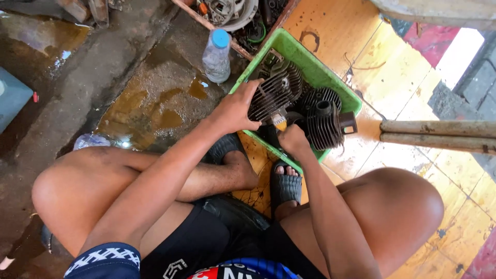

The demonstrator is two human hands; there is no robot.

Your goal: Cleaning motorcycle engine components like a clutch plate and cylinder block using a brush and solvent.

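A green plastic tub (310,64) stands on the floor in front of my feet. It holds dark finned engine cylinders. My left hand (235,109) grips the side of one finned cylinder (276,93) at the tub's near left. My right hand (293,139) is closed low at the tub's front edge, just under that cylinder; a small yellowish tip shows above it, and what it holds is hidden. A second finned cylinder (323,121) lies to the right inside the tub.
A clear plastic bottle (217,54) with a blue cap stands left of the tub on wet, stained concrete. A crate of metal parts (235,15) sits behind. Two wooden poles (439,135) jut in from the right over yellow tiles. My knees flank the tub.
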